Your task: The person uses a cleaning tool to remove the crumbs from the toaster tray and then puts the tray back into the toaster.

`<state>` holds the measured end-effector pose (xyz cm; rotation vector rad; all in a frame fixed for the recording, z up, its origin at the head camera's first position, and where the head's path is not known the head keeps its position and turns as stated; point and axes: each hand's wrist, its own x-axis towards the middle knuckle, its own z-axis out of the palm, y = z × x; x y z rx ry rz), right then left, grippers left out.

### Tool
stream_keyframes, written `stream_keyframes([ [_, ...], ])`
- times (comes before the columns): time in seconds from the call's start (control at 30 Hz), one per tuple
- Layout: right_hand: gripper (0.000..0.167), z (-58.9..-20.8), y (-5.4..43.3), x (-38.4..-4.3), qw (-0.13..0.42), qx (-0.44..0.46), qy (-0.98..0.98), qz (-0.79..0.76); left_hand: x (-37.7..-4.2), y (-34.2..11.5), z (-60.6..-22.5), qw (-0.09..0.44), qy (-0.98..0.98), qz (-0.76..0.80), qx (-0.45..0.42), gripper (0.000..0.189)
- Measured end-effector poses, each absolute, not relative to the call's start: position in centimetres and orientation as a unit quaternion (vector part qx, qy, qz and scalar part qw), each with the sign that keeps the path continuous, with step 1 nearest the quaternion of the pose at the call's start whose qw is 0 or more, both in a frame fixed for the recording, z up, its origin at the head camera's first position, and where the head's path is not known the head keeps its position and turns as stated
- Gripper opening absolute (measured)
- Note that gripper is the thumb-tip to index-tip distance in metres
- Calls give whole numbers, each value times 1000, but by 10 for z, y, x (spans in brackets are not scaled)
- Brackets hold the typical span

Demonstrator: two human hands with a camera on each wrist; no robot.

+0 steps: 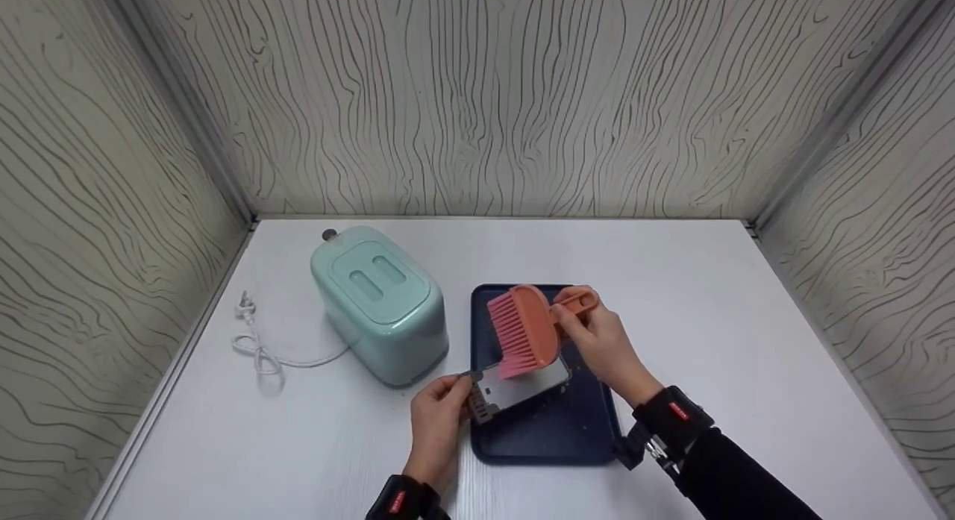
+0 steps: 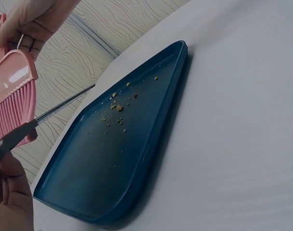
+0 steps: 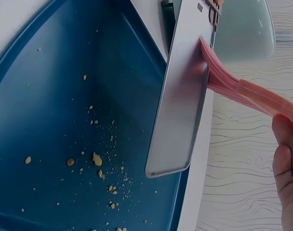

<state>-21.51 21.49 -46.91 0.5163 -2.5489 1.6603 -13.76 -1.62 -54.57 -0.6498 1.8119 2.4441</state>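
The left hand [image 1: 439, 419] pinches the slotted end of a metal plate [image 1: 522, 390]. The thumb lies on the upper face at that end and the fingers are curled beneath it, so that the plate extends away from the fingertips to the right. The free end of the plate lies well apart from the left fingers. The plate is held above a dark blue tray [image 1: 548, 439] and crosses over the tray's left rim in the head view.

The right hand [image 1: 603, 348] grips a brush [image 1: 540, 327] by its orange handle [image 1: 580, 304]. The thumb and fingers are curled around the handle, close to the wide head. The pink bristles [image 1: 511, 333] point away from the right fingers, toward the left hand. The bristle tips touch the face of the plate nearer its slotted end, just beside the left fingers. The right wrist view shows part of the bristles bent against this face, and the others at the plate's edge.

Pale brown crumbs [image 3: 97, 159] of mixed size are scattered over the floor of the tray, below the plate. The tray lies flat on a white table [image 1: 709, 318].

A mint-green toaster [image 1: 395, 311] stands to the left of the tray, apart from it. Its white cord [image 1: 310, 364] runs left across the table, looped near the plug [image 1: 245, 305].
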Motion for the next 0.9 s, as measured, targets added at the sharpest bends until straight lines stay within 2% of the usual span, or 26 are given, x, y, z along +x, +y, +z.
stream_keyframes([
  [0.9, 22, -476, 250, -221, 63, 102, -857, 502, -136, -18, -548, -1, 576, 792, -201, 23],
])
